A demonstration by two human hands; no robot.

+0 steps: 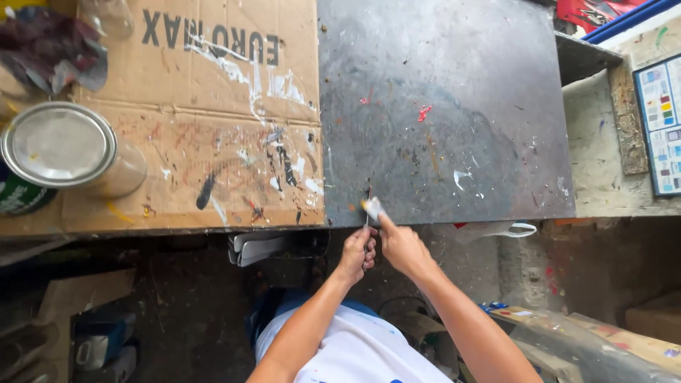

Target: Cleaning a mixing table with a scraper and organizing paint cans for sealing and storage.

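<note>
- A closed paint can [60, 149] with a shiny lid is lying at the far left, on the stained cardboard sheet [213, 128]; it is well apart from both hands.
- The left hand [357, 253] is curling shut around the lower end of a thin tool [368, 213], just below the near edge of the dark metal plate [454, 106].
- The tool is standing almost straight away from the person: its long axis is running from the left fist, near, up to the plate edge, far. I cannot tell what kind of tool it is.
- The right hand [403, 247] is lying just right of the left one, and they seem to be touching. Its forefinger is reaching up and left, pressing a small pale wad [372, 207] against the tool's upper part.
- The wad is sitting at the plate's near edge, slightly left of the right hand, so the right hand is the nearer one to it.
- A colour chart [660, 120] is resting at the far right.
</note>
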